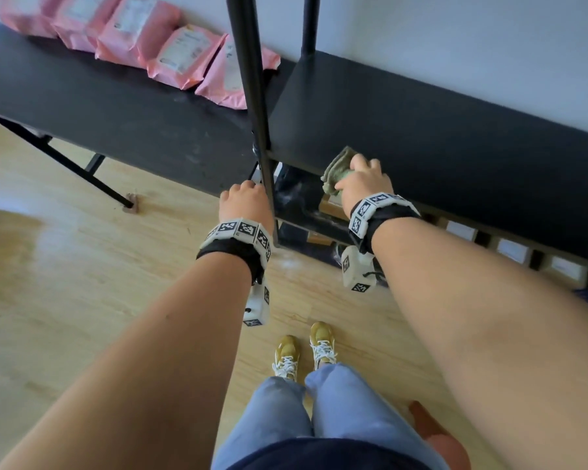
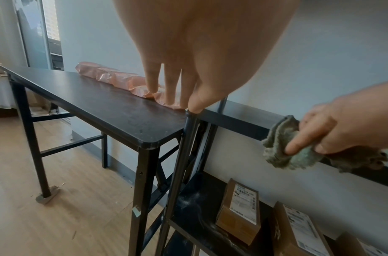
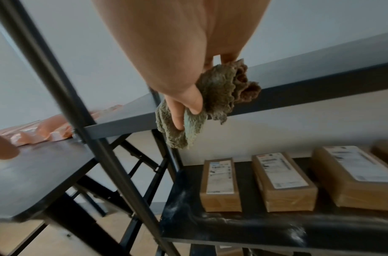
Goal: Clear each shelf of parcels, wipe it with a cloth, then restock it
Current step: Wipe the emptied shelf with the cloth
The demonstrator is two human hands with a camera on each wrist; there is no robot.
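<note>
Wood floor (image 1: 82, 283) underfoot. Black table (image 1: 116, 106) stands to the left of the left fingers, its end butted against the rack. Dark shelf (image 1: 438, 137) runs off to the right of the right fingers, its top bare; the black upright post (image 1: 252, 96) rises between the two hands, just right of the left fingers.

Lower shelf (image 3: 232, 226), below the right fingers, is dusty and streaked at its near corner. Brown boxes (image 3: 220, 183) with white labels sit on it in a row, lying flat, below and to the right of the cloth.

Pink parcels (image 1: 157, 45) lie in an overlapping row along the back of the table by the wall, beyond the left fingers, the nearest one just behind the fingertips in the left wrist view.

Right hand (image 1: 362, 179) at the front edge of the dark shelf, near its left end. Fingers (image 3: 177, 119) and thumb curl around a bunched green cloth (image 3: 210, 97), pinching it; the cloth touches the shelf's front edge and hangs partly below it.

Left hand (image 1: 243, 205) at the table's right end, beside the post. Fingers (image 2: 153, 76) point down, loosely straight and slightly spread, holding nothing; the thumb tip reaches the joint where post and shelf rail meet, contact uncertain.
</note>
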